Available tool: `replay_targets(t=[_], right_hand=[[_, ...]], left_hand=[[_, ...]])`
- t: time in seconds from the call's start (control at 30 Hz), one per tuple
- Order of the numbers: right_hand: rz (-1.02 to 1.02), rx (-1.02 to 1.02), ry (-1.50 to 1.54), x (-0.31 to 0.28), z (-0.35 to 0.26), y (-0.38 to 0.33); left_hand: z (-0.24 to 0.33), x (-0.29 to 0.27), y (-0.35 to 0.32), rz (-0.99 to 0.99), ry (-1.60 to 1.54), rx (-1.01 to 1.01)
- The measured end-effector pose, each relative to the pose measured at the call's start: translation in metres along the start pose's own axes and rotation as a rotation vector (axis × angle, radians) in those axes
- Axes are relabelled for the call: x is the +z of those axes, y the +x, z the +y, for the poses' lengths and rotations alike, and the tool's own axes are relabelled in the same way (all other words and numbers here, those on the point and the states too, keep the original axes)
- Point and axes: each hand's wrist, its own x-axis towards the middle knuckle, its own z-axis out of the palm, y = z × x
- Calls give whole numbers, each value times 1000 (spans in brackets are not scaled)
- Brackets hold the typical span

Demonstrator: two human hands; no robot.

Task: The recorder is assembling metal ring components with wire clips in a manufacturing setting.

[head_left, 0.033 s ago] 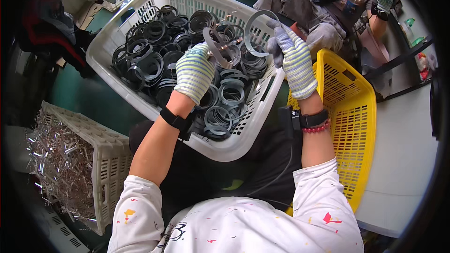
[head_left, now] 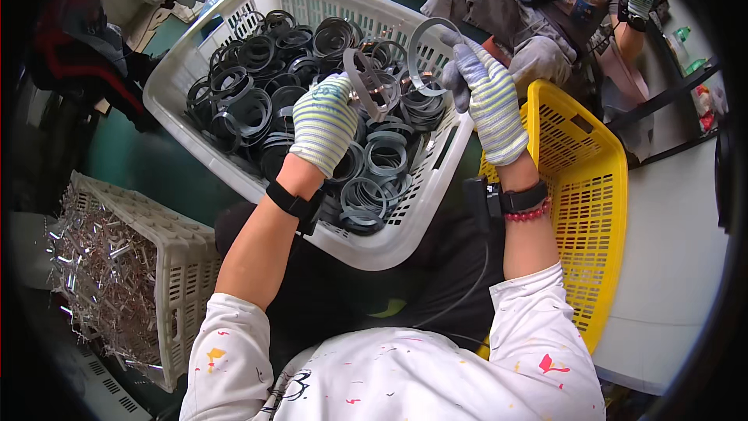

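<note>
My left hand [head_left: 322, 126], in a striped knit glove, is closed on the edge of a grey flat-banded ring [head_left: 358, 78], which stands tilted above a heap of similar rings. My right hand [head_left: 489, 101], gloved alike, pinches the rim of a thinner, wider grey ring [head_left: 413, 54] between thumb and fingers. The two held rings are apart. Below them a white plastic basket [head_left: 401, 248] contains many dark and grey rings [head_left: 251, 111], some stacked, some loose. Whether my left hand grips more than one ring is hard to see.
At the left stands a cream slatted crate [head_left: 187, 281] heaped with shiny thin scraps [head_left: 105, 277]. A yellow basket [head_left: 580, 265] leans beside my right arm. Across from me sits a gloved co-worker [head_left: 580, 8]; another person [head_left: 86, 39] is at the far left.
The ring in my left hand has shifted slightly right and down. My right hand and its ring have barely moved.
</note>
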Motion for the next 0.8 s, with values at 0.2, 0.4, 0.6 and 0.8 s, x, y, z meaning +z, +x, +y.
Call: replay_targets(t=[0.2,0.4,0.6,0.8], right_hand=[[-113,-223,-316,6,-4,-6],[-256,-78,-177,11,-22,-20],[-345,-34,-248,10,-21,-20],[-294,29,-375,2,2,-3]], left_hand=[[1,6,0,6,102,296],[-2,-4,3,-17,94,256],[2,-8,3,-66,190,206],[10,-10,-1,-135,209,261]])
